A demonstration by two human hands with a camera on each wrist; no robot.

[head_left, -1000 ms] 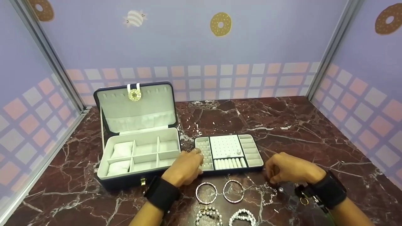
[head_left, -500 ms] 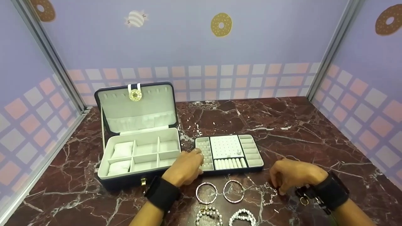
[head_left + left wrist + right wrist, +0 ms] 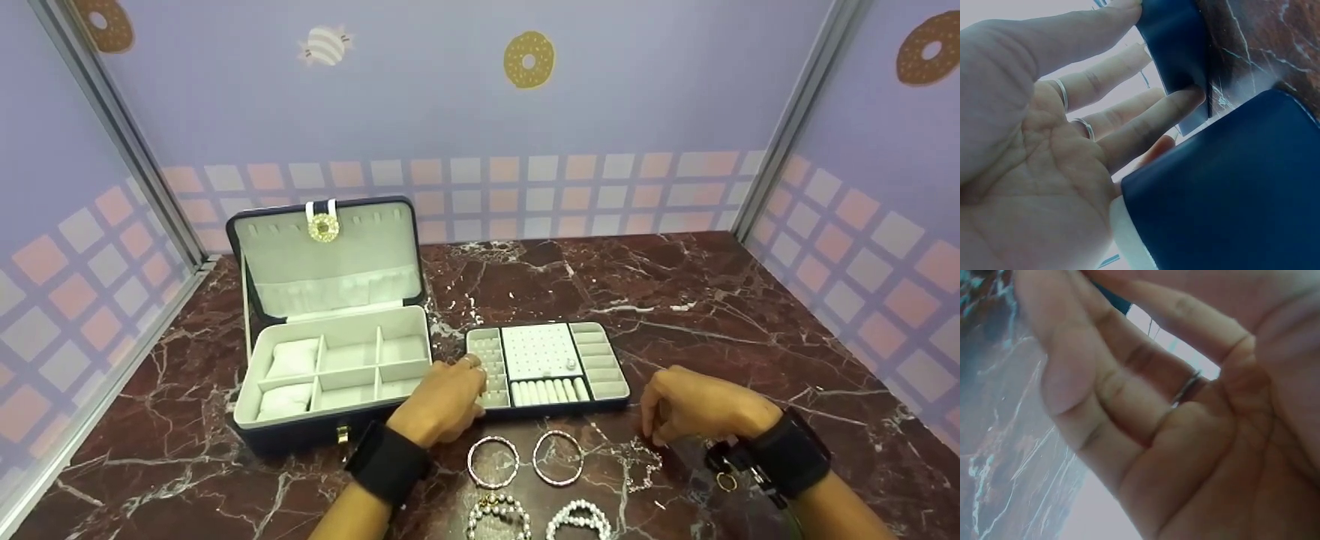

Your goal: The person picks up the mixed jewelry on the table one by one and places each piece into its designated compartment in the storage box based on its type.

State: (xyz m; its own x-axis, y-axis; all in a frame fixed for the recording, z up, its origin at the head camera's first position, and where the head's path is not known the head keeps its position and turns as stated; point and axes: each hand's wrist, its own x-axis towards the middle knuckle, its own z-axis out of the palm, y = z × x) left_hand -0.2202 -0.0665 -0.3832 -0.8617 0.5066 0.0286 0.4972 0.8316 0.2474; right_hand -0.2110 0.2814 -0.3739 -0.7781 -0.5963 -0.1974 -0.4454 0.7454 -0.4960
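Note:
My left hand (image 3: 446,397) holds the left end of a dark blue jewelry tray (image 3: 491,412), its thumb by the front edge. In the left wrist view its fingers (image 3: 1145,126) lie at the tray's blue wall (image 3: 1176,50). My right hand (image 3: 679,405) is off the tray's front right corner, low over the table, with thumb and fingertips together. It pinches a small pearl stud earring, hidden by the fingers; the right wrist view, blurred, shows bent fingers (image 3: 1100,377). A similar pearl stud (image 3: 571,364) sits on the tray's white pegboard (image 3: 536,346).
An open jewelry box (image 3: 330,360) with two small cushions stands left of the tray. Two thin bangles (image 3: 493,487) (image 3: 558,483), a beaded bracelet (image 3: 499,517), a pearl bracelet (image 3: 579,517) and a fine chain (image 3: 641,480) lie in front. Patterned walls (image 3: 480,112) enclose the table.
The loose pearl stud by the chain was visible a second ago; my right hand moved down over it, took it and lifted slightly. The left hand stayed on the tray.

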